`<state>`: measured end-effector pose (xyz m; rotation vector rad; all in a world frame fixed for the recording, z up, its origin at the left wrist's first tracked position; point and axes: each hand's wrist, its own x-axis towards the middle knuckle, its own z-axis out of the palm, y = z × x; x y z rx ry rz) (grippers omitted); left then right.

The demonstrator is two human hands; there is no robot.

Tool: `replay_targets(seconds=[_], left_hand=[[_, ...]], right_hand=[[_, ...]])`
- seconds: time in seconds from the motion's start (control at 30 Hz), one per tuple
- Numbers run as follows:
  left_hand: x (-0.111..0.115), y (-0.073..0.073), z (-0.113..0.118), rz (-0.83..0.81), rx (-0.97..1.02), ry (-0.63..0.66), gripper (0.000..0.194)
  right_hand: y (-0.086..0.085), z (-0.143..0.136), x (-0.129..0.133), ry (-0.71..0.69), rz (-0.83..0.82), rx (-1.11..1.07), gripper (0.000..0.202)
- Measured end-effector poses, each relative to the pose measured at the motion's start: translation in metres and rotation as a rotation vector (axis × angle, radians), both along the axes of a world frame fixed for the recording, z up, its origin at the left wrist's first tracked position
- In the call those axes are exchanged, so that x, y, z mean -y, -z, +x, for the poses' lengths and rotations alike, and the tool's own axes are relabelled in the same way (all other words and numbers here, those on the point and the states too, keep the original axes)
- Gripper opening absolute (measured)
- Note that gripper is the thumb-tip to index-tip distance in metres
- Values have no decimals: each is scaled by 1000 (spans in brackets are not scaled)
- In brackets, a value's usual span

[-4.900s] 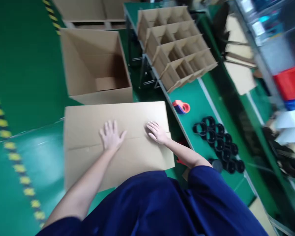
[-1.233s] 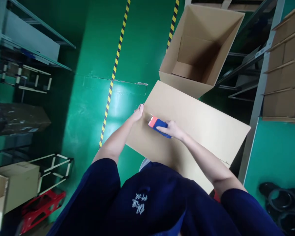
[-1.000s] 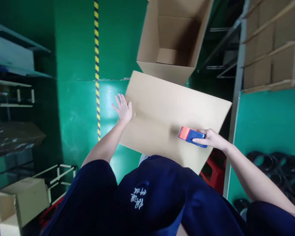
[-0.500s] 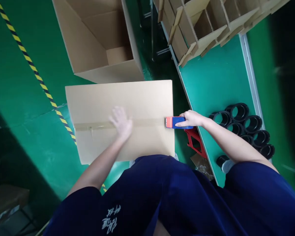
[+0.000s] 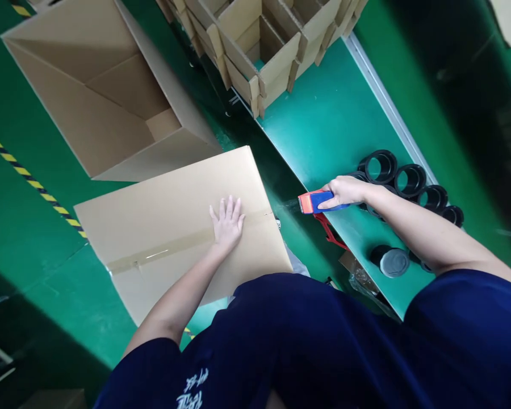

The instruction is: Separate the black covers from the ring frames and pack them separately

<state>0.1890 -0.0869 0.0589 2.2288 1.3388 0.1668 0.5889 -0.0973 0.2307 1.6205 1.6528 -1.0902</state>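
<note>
My left hand lies flat on top of a closed cardboard box, fingers spread. Under that hand runs a strip of clear packing tape along the box's middle seam, its near-left end reaching the box edge. My right hand is closed around a blue and orange tape dispenser. The dispenser is held in the air right of the box, apart from it, beside the edge of the green table. The roll inside it is hidden by my fingers and the casing.
An open, deep cardboard box stands beyond the closed one. Cardboard dividers are stacked on the green table, with several black rings and a black cylinder nearer me. A red frame sits by the table edge.
My left hand has slid right along the taped seam and now rests still. The dispenser has come away from the box's right edge. My view has turned, so the box appears tilted.
</note>
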Motion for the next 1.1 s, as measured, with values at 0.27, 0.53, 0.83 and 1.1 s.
replay_targets(seconds=[0.27,0.53,0.83,1.1], left_hand=[[-20,6,-5,141,130,452,52],[-21,-7,50,98,339,979,56],[-22,-14,60,-174,342,878,56],[-11,-22,120,-371,-10,703,40]], right_hand=[[-5,5,12,61,6,-133,58],[-5,-8,-3,65,-24,-52,54],[-13,-23,17,50,105,200,54],[63,-162,9,353,153,188,27]])
